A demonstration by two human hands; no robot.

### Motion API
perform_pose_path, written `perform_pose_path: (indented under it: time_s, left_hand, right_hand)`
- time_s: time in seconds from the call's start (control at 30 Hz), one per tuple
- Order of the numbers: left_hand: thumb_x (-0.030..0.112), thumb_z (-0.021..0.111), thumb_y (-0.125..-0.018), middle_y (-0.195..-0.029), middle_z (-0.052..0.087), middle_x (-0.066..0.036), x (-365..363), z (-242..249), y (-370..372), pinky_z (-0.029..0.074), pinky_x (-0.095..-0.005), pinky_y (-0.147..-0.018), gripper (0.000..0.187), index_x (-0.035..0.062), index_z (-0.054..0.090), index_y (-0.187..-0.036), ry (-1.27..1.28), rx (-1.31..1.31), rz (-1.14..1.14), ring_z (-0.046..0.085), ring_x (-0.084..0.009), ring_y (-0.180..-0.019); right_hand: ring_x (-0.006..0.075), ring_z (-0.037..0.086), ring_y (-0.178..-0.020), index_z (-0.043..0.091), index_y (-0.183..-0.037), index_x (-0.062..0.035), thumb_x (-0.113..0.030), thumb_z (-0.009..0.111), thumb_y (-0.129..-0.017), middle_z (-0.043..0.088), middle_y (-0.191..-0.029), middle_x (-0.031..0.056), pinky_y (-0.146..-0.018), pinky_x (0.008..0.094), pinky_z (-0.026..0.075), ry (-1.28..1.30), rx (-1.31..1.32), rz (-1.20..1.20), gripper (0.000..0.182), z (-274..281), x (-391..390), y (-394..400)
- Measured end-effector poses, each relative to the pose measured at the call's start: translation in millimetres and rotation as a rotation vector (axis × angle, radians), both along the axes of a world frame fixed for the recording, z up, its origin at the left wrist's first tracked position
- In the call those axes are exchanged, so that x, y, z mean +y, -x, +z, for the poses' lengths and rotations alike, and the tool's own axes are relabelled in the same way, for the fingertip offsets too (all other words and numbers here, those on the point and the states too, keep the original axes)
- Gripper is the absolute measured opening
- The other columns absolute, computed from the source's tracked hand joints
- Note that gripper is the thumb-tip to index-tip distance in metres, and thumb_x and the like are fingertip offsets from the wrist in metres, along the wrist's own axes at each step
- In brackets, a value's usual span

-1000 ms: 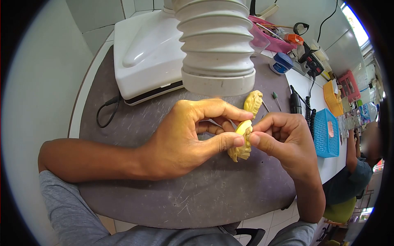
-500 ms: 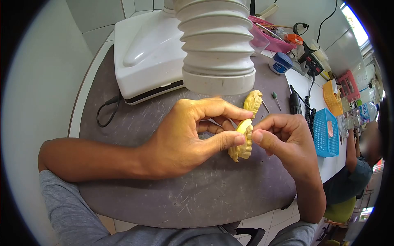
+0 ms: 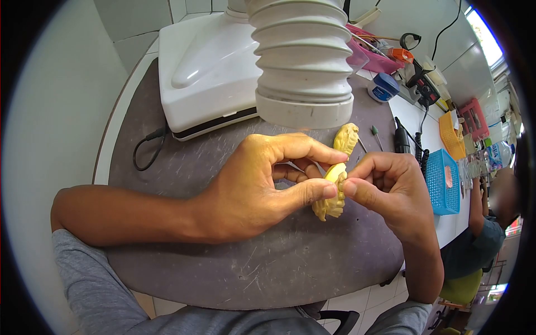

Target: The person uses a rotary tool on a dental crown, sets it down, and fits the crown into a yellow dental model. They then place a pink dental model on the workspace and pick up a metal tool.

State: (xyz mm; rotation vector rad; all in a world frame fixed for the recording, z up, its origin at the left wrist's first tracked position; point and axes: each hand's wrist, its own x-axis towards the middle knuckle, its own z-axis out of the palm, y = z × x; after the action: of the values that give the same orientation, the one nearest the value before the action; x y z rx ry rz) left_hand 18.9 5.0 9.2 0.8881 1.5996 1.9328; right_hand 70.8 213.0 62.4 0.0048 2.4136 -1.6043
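A yellowish plaster dental cast (image 3: 329, 210) with a row of teeth is held above the table by my left hand (image 3: 237, 192), its thumb and fingers closed around the cast. My right hand (image 3: 393, 192) is closed in a pinch, thumb and index fingertips against the toothed edge on the right side. Whatever lies between those fingertips is too small or hidden to name. Just beyond my left fingertips, a second yellowish dental cast (image 3: 347, 138) lies on the grey tabletop (image 3: 268, 268).
A white ribbed hose (image 3: 304, 61) hangs overhead beside a white machine (image 3: 209, 72). To the right are a green-tipped bur (image 3: 375, 134), a black handpiece (image 3: 401, 138), a blue-lidded jar (image 3: 383, 87) and a blue basket (image 3: 443, 181). Another person (image 3: 474, 240) sits at far right.
The view has shifted slightly, so the hose and machine appear a little further right. Both hands keep their hold, with the cast moved or turned only slightly.
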Motion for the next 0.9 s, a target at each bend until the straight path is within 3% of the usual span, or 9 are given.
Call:
perform_pose_path:
  time_s: [0.37, 0.9]
  left_hand:
    - [0.003, 0.066, -0.089, -0.11, 0.061, -0.01, 1.0, 0.2, -0.1, 0.053, -0.0268, -0.091, 0.036, -0.0051, 0.057, -0.124, -0.016, -0.009, 0.01, 0.062, -0.0138, -0.1]
    - [0.002, 0.067, -0.089, -0.105, 0.062, -0.009, 0.1, 0.2, -0.5, 0.053, -0.0262, -0.088, 0.036, -0.0048, 0.058, -0.123, -0.014, 0.031, 0.005, 0.062, -0.0115, -0.095]
  right_hand:
    - [-0.0009, 0.048, -0.056, 0.071, -0.09, 0.004, -0.02, 0.07, -0.089, 0.06, -0.068, -0.0032, -0.049, 0.0157, 0.034, 0.035, 0.018, -0.034, 0.024, 1.8, 0.4, -1.4]
    - [-0.0035, 0.044, -0.056, 0.07, -0.088, 0.0051, -0.011, 0.071, -0.085, 0.059, -0.067, -0.0055, -0.048, 0.0147, 0.03, 0.005, -0.032, -0.013, 0.016, 2.2, -1.0, -1.0]
